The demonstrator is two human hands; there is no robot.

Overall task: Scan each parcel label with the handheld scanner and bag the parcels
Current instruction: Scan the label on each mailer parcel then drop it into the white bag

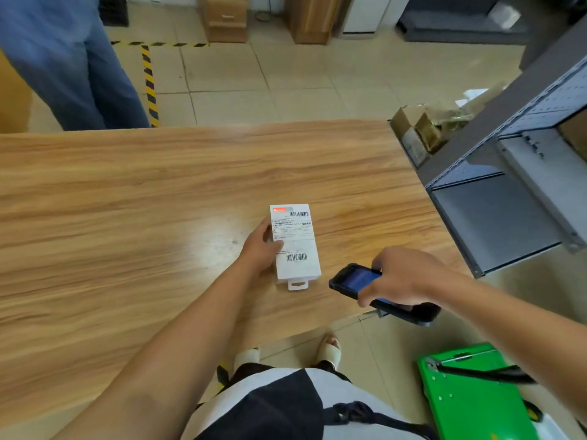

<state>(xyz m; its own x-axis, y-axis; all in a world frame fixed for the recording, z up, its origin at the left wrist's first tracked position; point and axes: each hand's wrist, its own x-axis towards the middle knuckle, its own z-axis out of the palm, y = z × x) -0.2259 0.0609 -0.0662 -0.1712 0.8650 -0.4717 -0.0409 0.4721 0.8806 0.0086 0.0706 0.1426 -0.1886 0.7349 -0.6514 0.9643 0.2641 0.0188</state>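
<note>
The table [127, 201] spreads wide left and far; shelving [495, 211] crowds its right edge. The left hand [260, 249] grips the parcel [295, 236] by its left side. Just right of it, the right hand [403, 277] clasps the scanner [359, 279].

The surface [127, 201] is finished in a smooth wood-grain pattern, and a soft sheen is thrown back near its middle. The parcel [295, 271] is cased in smooth white material, probably plastic, though the blur leaves this uncertain. A matt paper label [292, 231] is stuck over its top face. The scanner [355, 281] is cased in dark matt plastic, and its screen is glossy. The shelf unit [495, 217] is made of grey painted metal, dull in finish. The floor [238, 77] is laid with pale, faintly glossy tiles. The green trolley [470, 404] is coated in bright, shiny paint. The cardboard boxes [409, 134] are brown and matt.
</note>
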